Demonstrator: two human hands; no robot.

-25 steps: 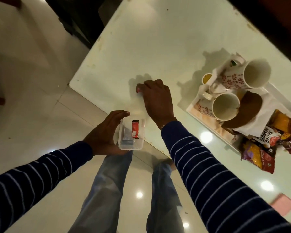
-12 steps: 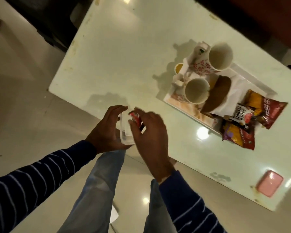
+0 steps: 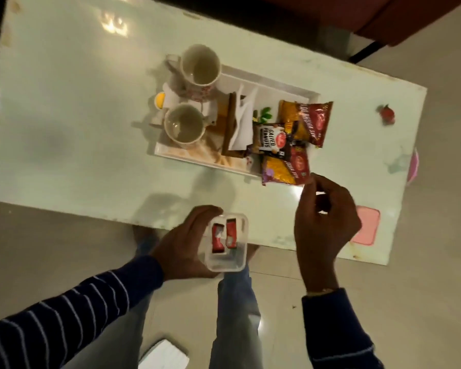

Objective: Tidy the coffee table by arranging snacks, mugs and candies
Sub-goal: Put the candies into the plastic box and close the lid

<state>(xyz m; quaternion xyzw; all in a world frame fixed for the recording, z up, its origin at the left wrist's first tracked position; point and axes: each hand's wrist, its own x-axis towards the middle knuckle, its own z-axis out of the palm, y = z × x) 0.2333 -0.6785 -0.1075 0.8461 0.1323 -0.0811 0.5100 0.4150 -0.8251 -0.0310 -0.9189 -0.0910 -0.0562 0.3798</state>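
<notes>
Two mugs stand at the left end of the one white tray (image 3: 290, 87): the far mug (image 3: 200, 65) and the near mug (image 3: 184, 123), both empty. Three snack packets lie at the tray's right end: a salted peanuts packet (image 3: 270, 141), a red and yellow packet (image 3: 308, 119) toward the bench's far edge, and another red and yellow packet (image 3: 286, 167) toward its near edge. One clear plastic box (image 3: 225, 265) holds two red candies (image 3: 224, 235), side by side. One more red candy (image 3: 386, 114) lies alone near the bench's right edge. One pink lid (image 3: 367, 226) lies near the bench's near right corner. One small yellow cup (image 3: 160, 98) sits beside the mugs.
</notes>
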